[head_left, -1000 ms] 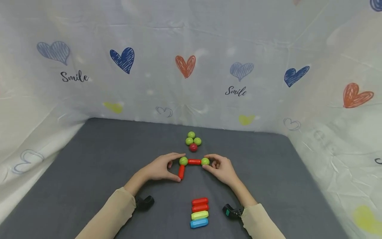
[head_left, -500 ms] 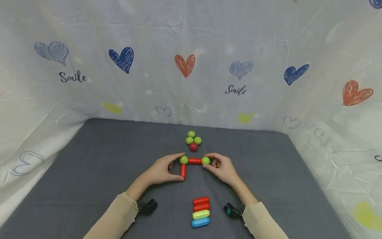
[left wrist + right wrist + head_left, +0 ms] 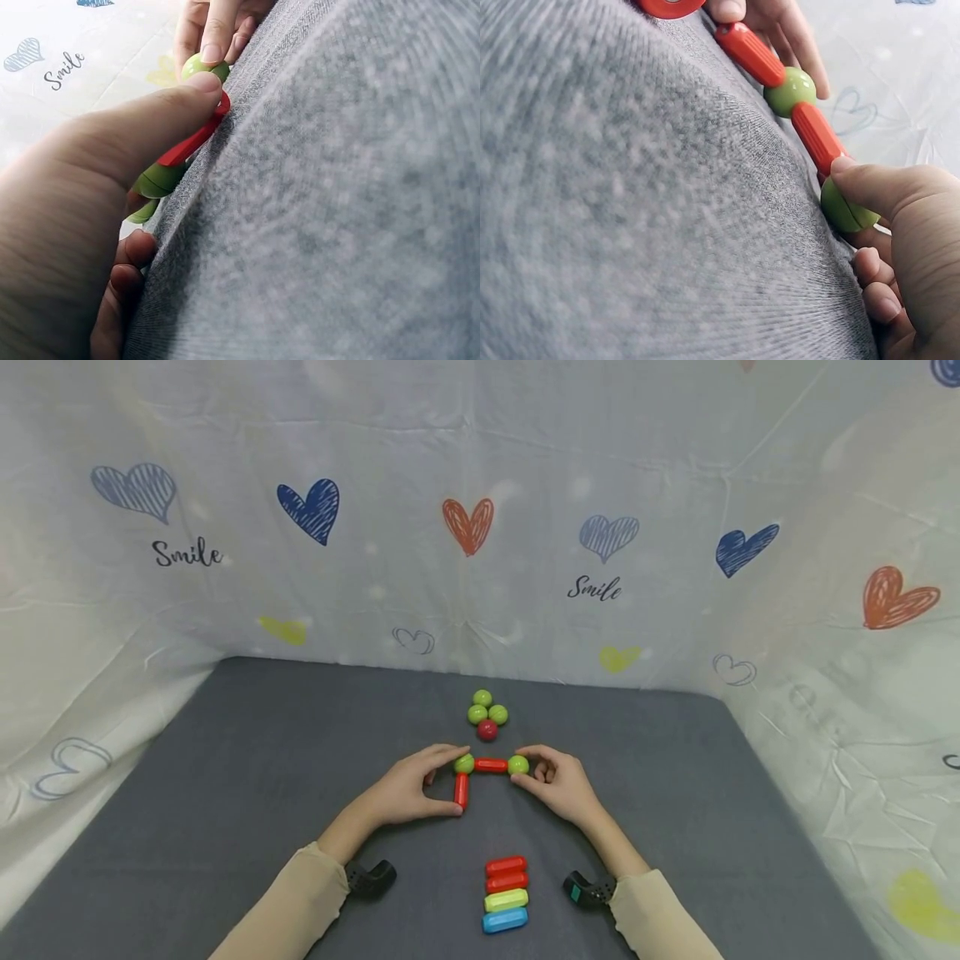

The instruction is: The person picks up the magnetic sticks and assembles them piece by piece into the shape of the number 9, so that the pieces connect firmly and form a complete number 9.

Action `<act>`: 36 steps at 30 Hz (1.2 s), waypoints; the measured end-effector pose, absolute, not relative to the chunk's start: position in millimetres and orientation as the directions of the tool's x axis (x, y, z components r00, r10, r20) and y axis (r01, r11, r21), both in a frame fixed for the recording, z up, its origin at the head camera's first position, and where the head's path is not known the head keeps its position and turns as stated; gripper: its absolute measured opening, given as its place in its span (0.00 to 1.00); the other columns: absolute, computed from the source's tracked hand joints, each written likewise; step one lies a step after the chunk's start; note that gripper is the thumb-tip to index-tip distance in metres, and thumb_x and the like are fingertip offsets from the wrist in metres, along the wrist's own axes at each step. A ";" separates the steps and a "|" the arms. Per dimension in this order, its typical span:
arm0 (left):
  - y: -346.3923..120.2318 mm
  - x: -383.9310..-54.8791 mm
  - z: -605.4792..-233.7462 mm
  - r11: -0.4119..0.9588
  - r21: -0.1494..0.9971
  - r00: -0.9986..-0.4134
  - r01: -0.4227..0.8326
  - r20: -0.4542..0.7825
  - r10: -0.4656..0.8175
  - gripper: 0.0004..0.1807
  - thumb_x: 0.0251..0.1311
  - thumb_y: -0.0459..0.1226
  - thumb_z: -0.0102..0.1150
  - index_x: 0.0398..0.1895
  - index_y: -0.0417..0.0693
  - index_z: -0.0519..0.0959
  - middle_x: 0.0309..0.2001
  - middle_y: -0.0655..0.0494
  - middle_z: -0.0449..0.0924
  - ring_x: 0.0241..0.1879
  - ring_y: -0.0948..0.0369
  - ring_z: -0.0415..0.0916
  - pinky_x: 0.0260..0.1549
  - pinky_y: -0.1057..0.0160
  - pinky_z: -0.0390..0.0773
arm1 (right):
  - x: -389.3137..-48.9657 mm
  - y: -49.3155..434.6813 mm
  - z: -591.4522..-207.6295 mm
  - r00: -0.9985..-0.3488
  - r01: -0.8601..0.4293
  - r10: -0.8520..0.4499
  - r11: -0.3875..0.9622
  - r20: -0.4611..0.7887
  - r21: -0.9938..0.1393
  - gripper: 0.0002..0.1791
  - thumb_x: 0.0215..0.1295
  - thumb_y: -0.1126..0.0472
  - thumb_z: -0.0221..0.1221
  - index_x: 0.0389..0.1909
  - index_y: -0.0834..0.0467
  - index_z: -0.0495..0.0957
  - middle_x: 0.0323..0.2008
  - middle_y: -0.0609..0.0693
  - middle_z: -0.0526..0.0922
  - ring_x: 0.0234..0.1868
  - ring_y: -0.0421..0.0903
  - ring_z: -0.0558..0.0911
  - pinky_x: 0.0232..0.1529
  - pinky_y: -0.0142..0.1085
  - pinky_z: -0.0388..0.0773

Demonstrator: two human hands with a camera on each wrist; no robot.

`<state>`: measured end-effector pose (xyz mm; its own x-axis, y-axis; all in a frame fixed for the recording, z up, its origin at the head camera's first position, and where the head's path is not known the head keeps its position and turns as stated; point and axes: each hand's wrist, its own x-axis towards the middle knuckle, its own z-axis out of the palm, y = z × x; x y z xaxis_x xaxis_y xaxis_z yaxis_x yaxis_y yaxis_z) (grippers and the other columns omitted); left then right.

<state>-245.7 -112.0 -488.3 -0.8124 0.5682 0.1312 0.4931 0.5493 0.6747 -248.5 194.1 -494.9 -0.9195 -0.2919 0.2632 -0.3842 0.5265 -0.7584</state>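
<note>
Holding rod-ball pc. [image 3: 491, 765] w/ both hands [image 3: 408, 789]; bkgd. cloth [image 3: 390, 460]: "Smile" [image 3: 187, 552] x2.

Green balls [image 3: 790, 93], red rods [image 3: 819, 139] glossy plastic; grey cloth [image 3: 630, 187] matt, woven.

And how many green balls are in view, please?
5: three green balls beyond the red ball, one ball at the left hand, another ball at the right hand.

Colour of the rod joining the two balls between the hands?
The rod is red; it shows best in the right wrist view.
</note>
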 end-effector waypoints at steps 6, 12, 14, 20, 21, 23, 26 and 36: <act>-113.0 -245.7 -489.8 0.553 0.673 -0.815 0.492 0.131 0.565 0.49 0.58 0.55 0.79 0.81 0.59 0.68 0.73 0.60 0.71 0.39 0.63 0.70 0.41 0.62 0.74 | -248.6 194.3 -495.4 -0.925 -0.366 -0.293 0.524 0.240 -0.769 0.21 0.65 0.55 0.75 0.57 0.55 0.87 0.23 0.42 0.74 0.22 0.36 0.70 0.26 0.29 0.67; -115.0 -243.5 -492.1 0.569 0.670 -0.823 0.477 0.112 0.557 0.49 0.57 0.56 0.79 0.81 0.60 0.68 0.73 0.60 0.71 0.40 0.63 0.70 0.42 0.62 0.73 | -254.1 194.0 -495.1 -0.939 -0.314 -0.278 0.443 0.204 -0.840 0.21 0.73 0.56 0.68 0.62 0.61 0.84 0.45 0.55 0.89 0.25 0.37 0.74 0.28 0.30 0.70; -116.1 -243.0 -492.4 0.571 0.670 -0.825 0.475 0.113 0.554 0.49 0.57 0.56 0.79 0.81 0.61 0.68 0.73 0.60 0.71 0.39 0.63 0.69 0.41 0.62 0.72 | -260.3 194.0 -492.7 -0.949 -0.273 -0.267 0.421 0.169 -0.865 0.22 0.75 0.56 0.67 0.64 0.61 0.83 0.54 0.57 0.88 0.27 0.38 0.76 0.29 0.31 0.71; -115.4 -244.0 -492.0 0.560 0.681 -0.830 0.471 0.127 0.543 0.49 0.57 0.57 0.79 0.81 0.62 0.69 0.74 0.59 0.71 0.45 0.63 0.72 0.47 0.58 0.74 | -293.0 195.4 -482.6 -0.971 -0.184 -0.211 0.364 0.111 -0.913 0.25 0.75 0.55 0.67 0.67 0.61 0.80 0.57 0.59 0.87 0.31 0.42 0.79 0.34 0.32 0.76; -114.9 -244.2 -491.8 0.558 0.684 -0.830 0.470 0.128 0.543 0.49 0.57 0.57 0.79 0.81 0.62 0.69 0.74 0.59 0.71 0.45 0.62 0.72 0.47 0.58 0.75 | -298.9 195.5 -481.5 -0.973 -0.178 -0.203 0.355 0.110 -0.918 0.25 0.75 0.55 0.67 0.68 0.61 0.80 0.58 0.58 0.87 0.31 0.42 0.79 0.34 0.32 0.76; -113.8 -244.7 -491.5 0.555 0.688 -0.829 0.468 0.126 0.544 0.49 0.56 0.57 0.79 0.81 0.61 0.69 0.74 0.59 0.71 0.46 0.62 0.72 0.47 0.57 0.74 | -310.0 195.7 -480.9 -0.974 -0.172 -0.202 0.346 0.105 -0.923 0.26 0.74 0.56 0.68 0.69 0.60 0.79 0.59 0.58 0.87 0.30 0.42 0.78 0.33 0.32 0.75; -112.8 -245.2 -491.8 0.558 0.686 -0.828 0.467 0.119 0.547 0.49 0.56 0.58 0.79 0.81 0.61 0.69 0.74 0.58 0.71 0.45 0.62 0.71 0.46 0.58 0.73 | -323.5 194.6 -481.5 -0.972 -0.163 -0.215 0.350 0.090 -0.923 0.28 0.74 0.57 0.68 0.71 0.59 0.78 0.60 0.57 0.86 0.26 0.41 0.75 0.31 0.32 0.73; -112.6 -244.3 -491.9 0.556 0.690 -0.830 0.464 0.118 0.546 0.49 0.56 0.58 0.79 0.81 0.62 0.69 0.73 0.62 0.72 0.41 0.63 0.70 0.43 0.61 0.73 | -346.1 187.4 -478.7 -0.951 -0.176 -0.306 0.393 0.052 -0.902 0.28 0.69 0.59 0.72 0.69 0.58 0.80 0.63 0.58 0.85 0.29 0.41 0.80 0.32 0.32 0.75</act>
